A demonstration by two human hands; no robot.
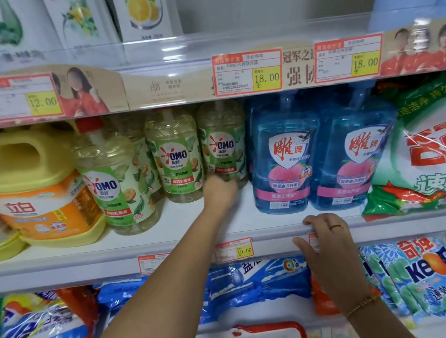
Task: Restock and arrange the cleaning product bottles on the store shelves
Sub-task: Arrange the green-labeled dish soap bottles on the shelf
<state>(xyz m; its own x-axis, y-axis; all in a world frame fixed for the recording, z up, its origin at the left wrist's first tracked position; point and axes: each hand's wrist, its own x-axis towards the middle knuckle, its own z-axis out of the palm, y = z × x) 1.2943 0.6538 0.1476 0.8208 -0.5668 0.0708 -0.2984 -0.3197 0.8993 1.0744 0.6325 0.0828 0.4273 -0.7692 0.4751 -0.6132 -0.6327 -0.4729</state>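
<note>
Head: L hand (220,191) grips OMO bottle (223,144), blue bottles (284,159) beside; R hand (326,243) clasps shelf edge (265,230).

Single head-worn wide-angle view, facing middle shelf (265,223), close, slightly tilted
</note>
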